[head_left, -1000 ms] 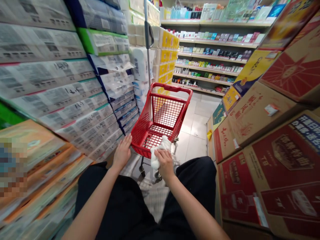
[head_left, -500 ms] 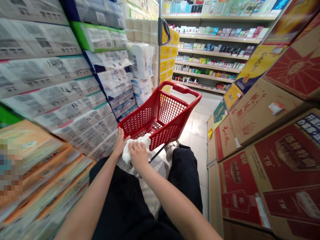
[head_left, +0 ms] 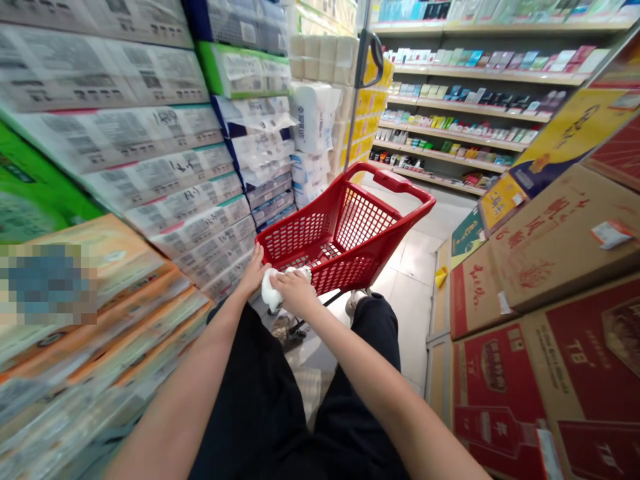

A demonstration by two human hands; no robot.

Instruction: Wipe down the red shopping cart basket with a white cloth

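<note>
A red plastic shopping cart (head_left: 385, 247) stands in front of my legs, its handle on the far side. At the near left corner of its basket, my left hand (head_left: 253, 270) grips the rim, fingertips pointing up. My right hand (head_left: 295, 292) is closed over a crumpled white cloth (head_left: 271, 294) and presses it against the near end of the basket. Part of the cloth is hidden under the palm. Through the mesh the basket floor shows, with nothing lying on it.
Stacked paper packs (head_left: 150, 137) rise close on the left, with orange-edged packs (head_left: 150, 280) nearer me. Cardboard cartons (head_left: 560, 233) line the right side. Shelves of small boxes (head_left: 480, 100) stand at the back. A pale tiled floor (head_left: 407, 267) runs between.
The view has turned left, so the cart and shelves appear farther right. My right hand and the cloth have shifted slightly along the near rim; my left hand stays at the corner.
</note>
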